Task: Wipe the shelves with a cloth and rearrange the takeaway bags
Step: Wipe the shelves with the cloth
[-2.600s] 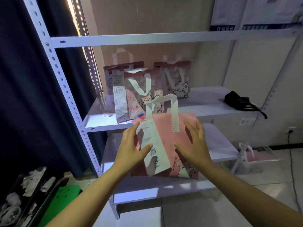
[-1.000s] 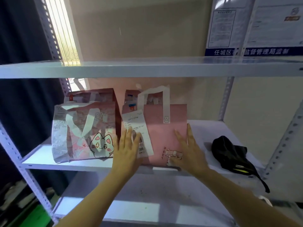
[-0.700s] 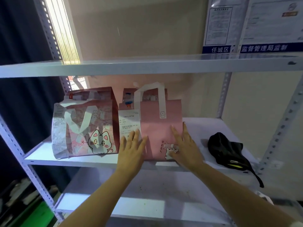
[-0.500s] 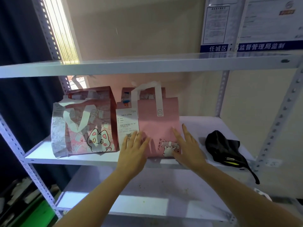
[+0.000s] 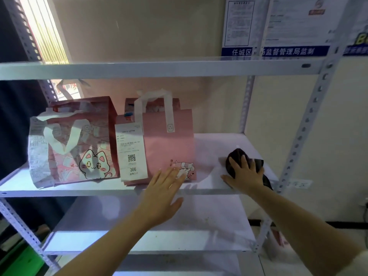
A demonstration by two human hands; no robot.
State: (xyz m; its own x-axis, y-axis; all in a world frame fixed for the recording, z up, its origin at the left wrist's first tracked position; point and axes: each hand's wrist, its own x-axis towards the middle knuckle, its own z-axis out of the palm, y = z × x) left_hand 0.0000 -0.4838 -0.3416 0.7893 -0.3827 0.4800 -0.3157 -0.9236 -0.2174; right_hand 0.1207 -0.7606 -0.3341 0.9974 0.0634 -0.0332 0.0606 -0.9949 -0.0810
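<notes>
Black cloth (image 5: 237, 156) lies bunched under the right hand (image 5: 246, 176), whose fingers are spread over it, pressing rather than clutching, with the thumb splayed on the shelf (image 5: 209, 148) near its right front corner. The left hand (image 5: 161, 194) is wide, fingers straight, holding nothing. Its tips are by the lower corner of the pink bag (image 5: 169, 148); whether they touch it cannot be told. That bag stands mid-shelf with a receipt (image 5: 131, 152) on its front, just beside a cat-printed bag (image 5: 79, 144) at the left.

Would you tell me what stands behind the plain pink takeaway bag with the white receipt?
Another reddish bag: only its top edge shows above the plain pink takeaway bag; the rest is covered.
</notes>
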